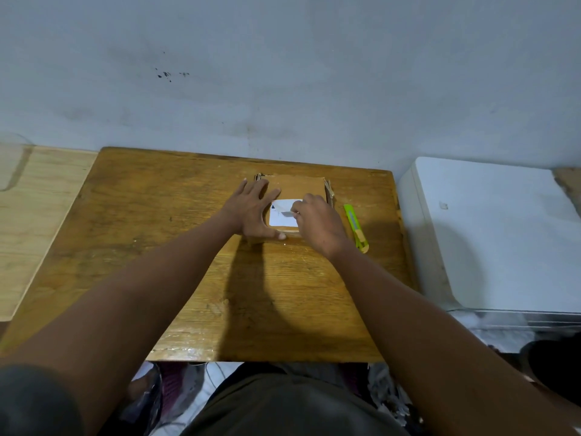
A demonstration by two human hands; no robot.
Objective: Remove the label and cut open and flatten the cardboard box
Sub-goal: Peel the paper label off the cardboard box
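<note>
Cardboard box [298, 187] lies flat on the far middle of the wooden table [157, 247], close to the grey wall [283, 73]; its broad face is turned up and its long axis seems to run from the near edge toward the wall, though the hands hide much of its outline; at the far left sits a pale wooden surface [31, 215], beside the table; the left hand [251, 212] presses flat on the left part of the box, fingers spread and pointing toward the wall, thumb stretched along the box's near edge; just right of it, the white label [281, 218] sits on the near half of the upper face, its edges roughly square to the box's sides; the right hand [317, 225] rests over the label's right side with fingers drawn together at the label's upper right edge, seemingly pinching it, though whether paper is actually lifted cannot be told; right of the box, apart from it, a green and yellow utility knife [355, 228] lies on the table, its length running near to far and leaning slightly left at the far end; beyond the table's right edge stands a white appliance [487, 231].
</note>
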